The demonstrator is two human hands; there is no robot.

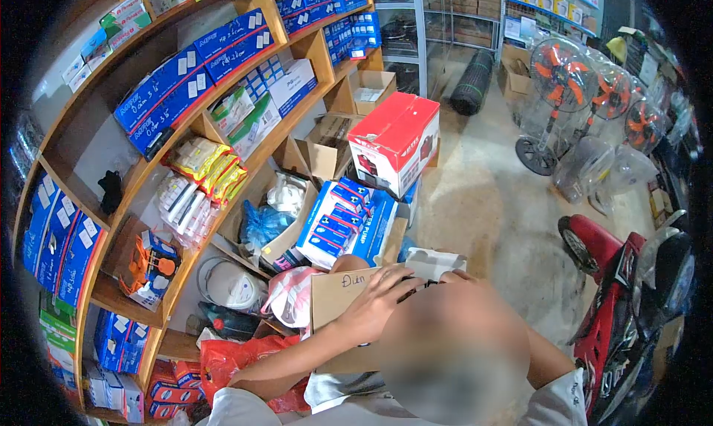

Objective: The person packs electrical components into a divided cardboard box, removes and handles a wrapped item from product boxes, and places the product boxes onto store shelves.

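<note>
Over a brown cardboard box [331, 303] with handwriting on it, my left hand [384, 290] reaches in from the left. Its fingers are bent round something small and dark, which I cannot make out. My right hand [455, 277] is close by on the right, only a few fingers showing past a large blurred patch that hides the rest. Just beyond both hands is a grey-white box or packet [437, 260]. A pink-and-white bag [291, 296] lies left of the cardboard box.
Wooden shelves [256, 147] with blue boxes curve along the left. Ahead stand a red-and-white box [395, 138] and a blue water pump box [377, 229]. A red motorbike [605, 277] is at right, wrapped fans [557, 77] behind it. A red plastic bag [230, 355] lies near my left forearm.
</note>
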